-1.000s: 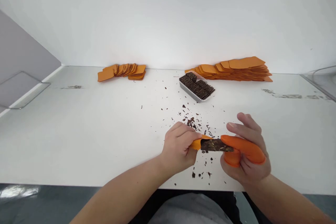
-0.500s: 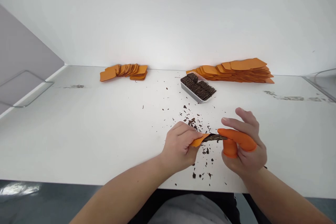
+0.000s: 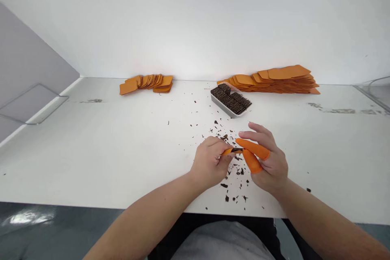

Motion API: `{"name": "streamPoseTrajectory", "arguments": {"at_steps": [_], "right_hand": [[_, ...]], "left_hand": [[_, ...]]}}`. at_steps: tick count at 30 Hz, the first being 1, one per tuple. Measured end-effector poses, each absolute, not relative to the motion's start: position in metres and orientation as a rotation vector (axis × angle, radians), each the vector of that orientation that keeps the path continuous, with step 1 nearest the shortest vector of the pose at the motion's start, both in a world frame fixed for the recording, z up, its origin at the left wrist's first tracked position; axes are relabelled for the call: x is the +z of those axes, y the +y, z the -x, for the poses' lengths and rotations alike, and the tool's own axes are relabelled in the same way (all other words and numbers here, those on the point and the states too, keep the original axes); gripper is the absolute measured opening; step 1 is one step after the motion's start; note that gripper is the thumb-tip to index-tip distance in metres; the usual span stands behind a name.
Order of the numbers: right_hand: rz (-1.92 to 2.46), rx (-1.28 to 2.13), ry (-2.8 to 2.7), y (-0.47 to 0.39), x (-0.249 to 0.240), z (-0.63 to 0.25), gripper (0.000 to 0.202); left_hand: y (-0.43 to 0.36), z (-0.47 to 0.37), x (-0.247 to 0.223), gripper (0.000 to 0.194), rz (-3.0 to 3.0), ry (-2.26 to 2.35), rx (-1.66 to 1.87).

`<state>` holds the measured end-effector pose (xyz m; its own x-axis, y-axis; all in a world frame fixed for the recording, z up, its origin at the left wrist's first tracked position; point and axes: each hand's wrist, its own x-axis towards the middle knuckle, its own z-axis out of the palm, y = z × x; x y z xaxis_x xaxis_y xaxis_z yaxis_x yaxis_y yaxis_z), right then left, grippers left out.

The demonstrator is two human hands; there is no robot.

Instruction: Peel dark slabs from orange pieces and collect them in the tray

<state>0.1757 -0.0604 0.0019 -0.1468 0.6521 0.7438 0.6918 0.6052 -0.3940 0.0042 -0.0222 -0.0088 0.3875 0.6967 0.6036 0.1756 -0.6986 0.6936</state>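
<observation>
My left hand (image 3: pixel 209 162) pinches a small orange pouch (image 3: pixel 228 152) by its near end, just above the white table. My right hand (image 3: pixel 268 158), with orange covers on thumb and forefinger, holds a dark brown slab (image 3: pixel 237 150) at the pouch's mouth; only a thin dark sliver of it shows between the two hands. Dark crumbs (image 3: pixel 233 170) lie scattered on the table under and around both hands.
A clear tray (image 3: pixel 230 100) packed with dark slabs sits behind the hands. A tall stack of orange pouches (image 3: pixel 274 79) lies at the back right, a smaller fanned pile (image 3: pixel 148 83) at the back left. The table's front edge (image 3: pixel 91 206) runs close to my body.
My right hand has moved left toward my left hand, and the dark slab, much of it visible before, now shows only as a sliver at the pouch's mouth.
</observation>
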Motion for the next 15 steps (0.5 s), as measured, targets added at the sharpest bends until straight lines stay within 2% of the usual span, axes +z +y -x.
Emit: {"name": "streamPoseTrajectory", "arguments": {"at_steps": [11, 15], "right_hand": [[1.18, 0.014, -2.096, -0.056, -0.008, -0.172, 0.054], [1.228, 0.102, -1.966, -0.051, -0.012, -0.177, 0.036]], "left_hand": [[-0.014, -0.005, -0.009, 0.014, -1.936, 1.017, 1.046], [-0.013, -0.005, -0.01, 0.013, -1.989, 0.963, 1.026]]}}
